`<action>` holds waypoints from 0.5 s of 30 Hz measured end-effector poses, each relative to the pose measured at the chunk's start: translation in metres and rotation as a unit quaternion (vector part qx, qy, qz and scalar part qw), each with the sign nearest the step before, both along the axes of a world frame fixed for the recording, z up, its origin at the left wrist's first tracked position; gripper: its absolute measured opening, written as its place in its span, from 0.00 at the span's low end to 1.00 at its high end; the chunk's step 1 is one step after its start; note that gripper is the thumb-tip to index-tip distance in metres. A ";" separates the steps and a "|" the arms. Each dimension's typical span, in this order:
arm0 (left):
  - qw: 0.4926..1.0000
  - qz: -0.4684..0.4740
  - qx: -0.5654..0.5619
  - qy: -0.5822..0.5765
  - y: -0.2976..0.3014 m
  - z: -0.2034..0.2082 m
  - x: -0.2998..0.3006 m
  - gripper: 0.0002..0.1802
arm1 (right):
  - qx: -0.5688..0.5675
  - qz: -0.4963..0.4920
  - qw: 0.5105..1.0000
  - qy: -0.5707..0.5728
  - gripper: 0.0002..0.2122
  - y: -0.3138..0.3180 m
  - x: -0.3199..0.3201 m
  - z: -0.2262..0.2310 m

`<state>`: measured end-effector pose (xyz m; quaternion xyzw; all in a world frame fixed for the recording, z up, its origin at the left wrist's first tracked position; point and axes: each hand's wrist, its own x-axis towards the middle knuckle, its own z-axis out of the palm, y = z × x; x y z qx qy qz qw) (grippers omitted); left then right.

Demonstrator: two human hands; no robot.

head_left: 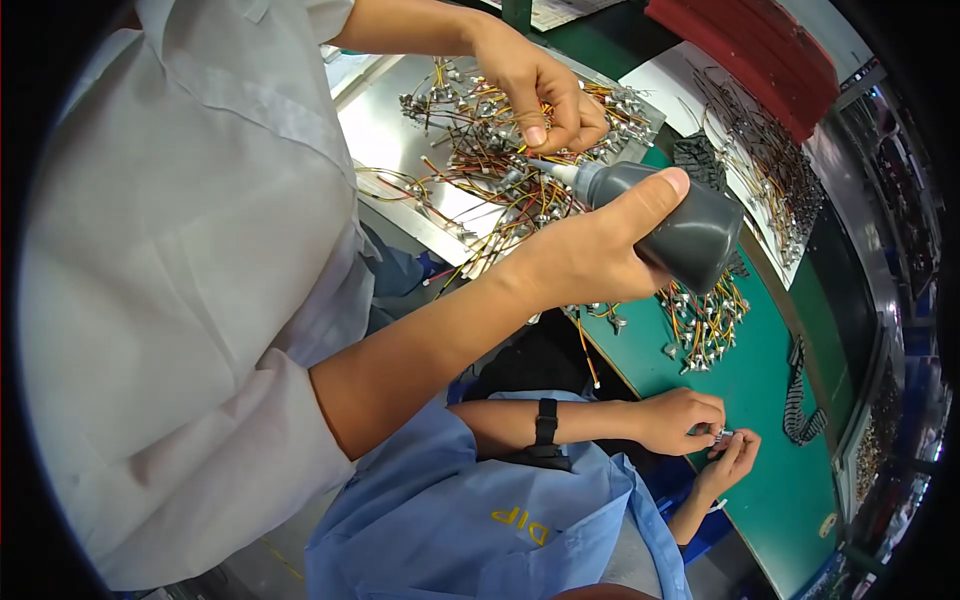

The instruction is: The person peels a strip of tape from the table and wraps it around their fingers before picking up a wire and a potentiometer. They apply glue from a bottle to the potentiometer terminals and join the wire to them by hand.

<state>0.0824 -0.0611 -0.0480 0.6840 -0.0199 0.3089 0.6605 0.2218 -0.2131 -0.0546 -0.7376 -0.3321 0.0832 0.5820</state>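
Clamped the dark bottle (700, 225) in the right hand (595, 250), with long axis slanting up-left and nozzle (562, 173) just under the left hand's (540, 85) fingertips; touching or not, could not tell. Pinched there coloured wires (546, 113), above the metal tray (372, 125), near its upper edge.

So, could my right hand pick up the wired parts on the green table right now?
Probably not: your right hand is wrapped around the dark bottle, so it looks occupied, though the wired parts lie close by.
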 end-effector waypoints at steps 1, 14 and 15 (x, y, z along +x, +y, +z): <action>1.000 0.004 0.001 0.000 0.000 -0.001 -0.001 0.05 | 0.001 0.005 1.000 0.003 0.06 0.001 -0.002 0.001; 1.000 0.009 0.018 0.003 -0.003 -0.003 -0.001 0.05 | -0.007 -0.001 1.000 0.005 0.06 0.000 -0.004 0.003; 1.000 0.009 0.019 0.004 -0.003 -0.002 -0.001 0.05 | -0.007 -0.003 1.000 0.009 0.06 -0.001 -0.004 0.003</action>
